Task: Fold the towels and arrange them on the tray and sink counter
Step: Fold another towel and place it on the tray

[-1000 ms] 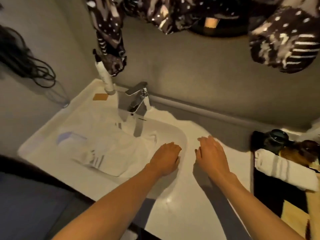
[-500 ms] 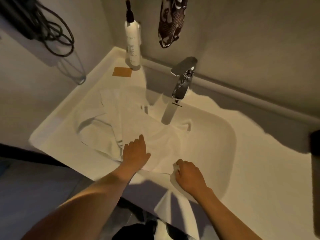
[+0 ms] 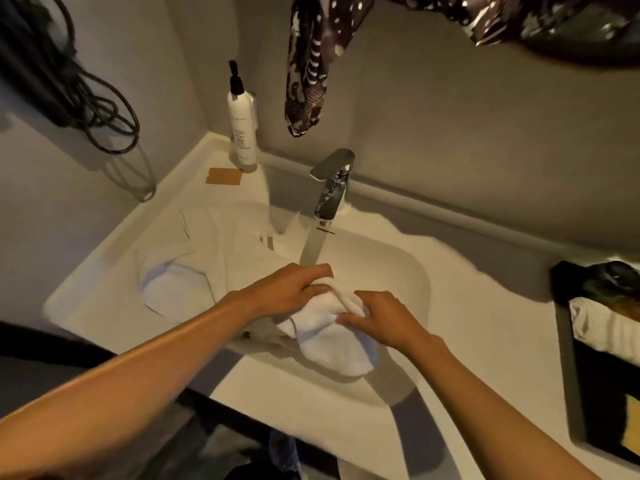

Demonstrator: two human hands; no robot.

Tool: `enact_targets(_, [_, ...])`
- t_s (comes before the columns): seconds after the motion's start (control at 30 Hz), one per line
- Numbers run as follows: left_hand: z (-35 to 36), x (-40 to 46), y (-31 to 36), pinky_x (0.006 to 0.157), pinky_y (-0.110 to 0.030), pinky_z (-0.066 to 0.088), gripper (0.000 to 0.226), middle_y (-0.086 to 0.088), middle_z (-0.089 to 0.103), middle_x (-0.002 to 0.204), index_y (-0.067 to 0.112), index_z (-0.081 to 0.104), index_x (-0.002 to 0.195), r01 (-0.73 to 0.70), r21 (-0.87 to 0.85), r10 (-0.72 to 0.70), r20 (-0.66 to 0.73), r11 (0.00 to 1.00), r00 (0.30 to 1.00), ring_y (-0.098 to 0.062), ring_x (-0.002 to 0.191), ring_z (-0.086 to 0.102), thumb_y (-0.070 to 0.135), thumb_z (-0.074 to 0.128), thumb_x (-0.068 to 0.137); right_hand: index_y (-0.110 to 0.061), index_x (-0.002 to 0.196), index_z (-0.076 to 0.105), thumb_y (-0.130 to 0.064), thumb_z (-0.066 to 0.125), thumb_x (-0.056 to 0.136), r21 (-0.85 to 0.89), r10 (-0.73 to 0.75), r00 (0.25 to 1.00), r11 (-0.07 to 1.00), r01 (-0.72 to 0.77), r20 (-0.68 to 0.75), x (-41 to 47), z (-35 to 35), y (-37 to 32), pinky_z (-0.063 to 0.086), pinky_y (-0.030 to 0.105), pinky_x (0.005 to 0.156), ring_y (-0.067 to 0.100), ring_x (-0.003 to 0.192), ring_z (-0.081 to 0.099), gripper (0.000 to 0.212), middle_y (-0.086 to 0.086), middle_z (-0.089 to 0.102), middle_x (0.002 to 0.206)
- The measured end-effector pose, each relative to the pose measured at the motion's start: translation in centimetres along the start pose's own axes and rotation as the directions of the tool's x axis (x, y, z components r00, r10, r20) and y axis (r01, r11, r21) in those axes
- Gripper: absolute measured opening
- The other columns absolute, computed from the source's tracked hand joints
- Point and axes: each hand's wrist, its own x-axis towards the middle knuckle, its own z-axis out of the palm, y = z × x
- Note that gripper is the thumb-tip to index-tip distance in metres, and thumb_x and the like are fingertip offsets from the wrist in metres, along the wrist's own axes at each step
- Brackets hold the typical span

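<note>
Two hands: both grip one white towel point(image 3: 332, 344) over the sink basin point(image 3: 398, 271)
Left hand point(image 3: 287, 292): fingers curled over the towel's rolled upper edge, pinching it
Right hand point(image 3: 377, 318): fingertips clenched on the same roll from the 3 o'clock side, thumb pressed into the cloth
Towel: soft terry, thick and nubby, bunched into a roll at the top with a rounded lobe hanging toward 6 o'clock, at the basin's near rim
Other towels point(image 3: 194, 268): white cloth spread loose and creased in the basin's 9 o'clock half, thin dark stripes near some edges
Sink counter point(image 3: 485, 341): smooth, glossy, pale solid surface, basin a rounded rectangle
Faucet point(image 3: 332, 185): polished chrome, angular flat lever, at 12 o'clock
Bottle point(image 3: 242, 129): tall white cylinder with black pump, at 11 o'clock; small grey printing, too fine to read
Card point(image 3: 224, 176): flat tan rectangle lying just beside the bottle, no legible writing
Tray point(image 3: 568, 368): dark, straight-edged, at 3 o'clock, carrying a rolled white towel point(image 3: 602, 327) and a dark glassy jar point(image 3: 609, 278)
Hanging fabric point(image 3: 308, 64): dark, printed with pale spots and stripes, at 12 o'clock
Cords point(image 3: 86, 98): black loops on the wall at 10 o'clock
</note>
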Motion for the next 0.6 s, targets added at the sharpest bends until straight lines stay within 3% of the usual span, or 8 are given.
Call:
enact_targets(0.07, [-0.9, 0.3, 1.7, 0.055, -0.03, 0.045, 0.019, -0.007, 0.067, 0.077, 0.035, 0.048, 0.101, 0.073, -0.009, -0.074, -0.057, 0.997, 0.996, -0.022, 0.068, 0.063, 0.052, 0.054, 0.094, -0.029, 0.087, 0.063, -0.074, 0.051, 0.078, -0.02, -0.027, 0.997, 0.999, 0.026, -0.067, -1.5, -2.8, 0.1, 0.05, 0.038, 0.066, 0.017, 0.073, 0.059, 0.047, -0.005, 0.067, 0.081])
enact_targets(0.17, [-1.5, 0.8, 4.8, 0.073, -0.038, 0.052, 0.043, -0.005, 0.068, 0.095, 0.038, 0.048, 0.107, 0.134, 0.023, -0.133, -0.042, 0.991, 0.99, -0.023, 0.084, 0.064, 0.066, 0.064, 0.08, -0.028, 0.082, 0.06, -0.073, 0.05, 0.074, -0.051, -0.062, 0.987, 0.997, 0.055, -0.149, -4.4, -6.8, 0.6, 0.049, 0.039, 0.064, 0.019, 0.07, 0.058, 0.047, -0.001, 0.066, 0.078])
enact_targets(0.27, [-0.2, 1.9, 8.5, 0.074, -0.036, 0.051, 0.035, -0.002, 0.065, 0.102, 0.028, 0.052, 0.11, 0.009, 0.308, -0.015, 0.016, 0.951, 1.0, -0.022, 0.091, 0.061, 0.035, 0.073, 0.083, -0.024, 0.08, 0.047, -0.051, 0.06, 0.077, -0.235, -0.102, 0.968, 0.971, 0.047, -0.23, -8.6, -10.0, 2.5, 0.049, 0.042, 0.061, 0.029, 0.07, 0.058, 0.03, 0.004, 0.064, 0.077])
enact_targets(0.33, [2.1, 2.8, 10.8, 0.067, -0.037, 0.047, 0.024, -0.002, 0.06, 0.102, 0.02, 0.053, 0.105, -0.082, 0.532, 0.134, -0.06, 0.843, 0.989, -0.025, 0.09, 0.059, 0.016, 0.064, 0.084, -0.024, 0.078, 0.041, -0.032, 0.06, 0.078, -0.382, -0.151, 0.914, 0.924, -0.005, -0.376, -11.9, -10.8, 4.5, 0.048, 0.041, 0.053, 0.035, 0.064, 0.057, 0.021, 0.005, 0.063, 0.073])
enact_targets(0.43, [7.9, 3.5, 12.8, 0.059, -0.035, 0.035, 0.031, -0.005, 0.053, 0.102, 0.017, 0.051, 0.106, -0.113, 0.721, 0.291, -0.128, 0.684, 0.948, -0.027, 0.082, 0.051, 0.005, 0.062, 0.08, -0.02, 0.084, 0.044, -0.018, 0.067, 0.073, -0.464, -0.172, 0.846, 0.88, -0.099, -0.505, -17.0, -9.7, 8.0, 0.039, 0.035, 0.042, 0.035, 0.058, 0.056, 0.026, 0.007, 0.059, 0.075])
enact_targets(0.5, [12.8, 3.9, 13.3, 0.072, -0.037, 0.043, 0.038, -0.004, 0.052, 0.112, 0.02, 0.051, 0.118, -0.166, 0.703, 0.214, 0.021, 0.691, 0.977, -0.025, 0.094, 0.051, 0.025, 0.066, 0.083, -0.018, 0.093, 0.045, -0.022, 0.068, 0.076, -0.51, -0.065, 0.915, 0.845, -0.161, -0.397, -20.1, -7.5, 10.8, 0.036, 0.036, 0.048, 0.032, 0.072, 0.057, 0.028, 0.007, 0.057, 0.086])
enact_targets(0.57, [16.5, 3.9, 13.3, 0.085, -0.04, 0.047, 0.048, -0.002, 0.053, 0.119, 0.024, 0.053, 0.123, -0.132, 0.619, -0.009, 0.219, 0.774, 0.976, -0.024, 0.103, 0.052, 0.055, 0.057, 0.087, -0.015, 0.097, 0.05, -0.037, 0.061, 0.086, -0.434, 0.143, 0.98, 0.881, -0.189, -0.137, -22.1, -4.8, 13.2, 0.039, 0.035, 0.06, 0.028, 0.086, 0.057, 0.026, 0.007, 0.058, 0.097])
enact_targets(0.6, [18.3, 4.0, 13.4, 0.086, -0.041, 0.047, 0.05, -0.002, 0.056, 0.117, 0.024, 0.056, 0.121, -0.075, 0.565, -0.094, 0.264, 0.822, 0.96, -0.024, 0.102, 0.055, 0.062, 0.05, 0.089, -0.016, 0.093, 0.054, -0.044, 0.058, 0.087, -0.354, 0.235, 0.972, 0.908, -0.222, -0.007, -23.2, -3.6, 14.3, 0.04, 0.034, 0.063, 0.025, 0.085, 0.057, 0.029, 0.006, 0.06, 0.097])
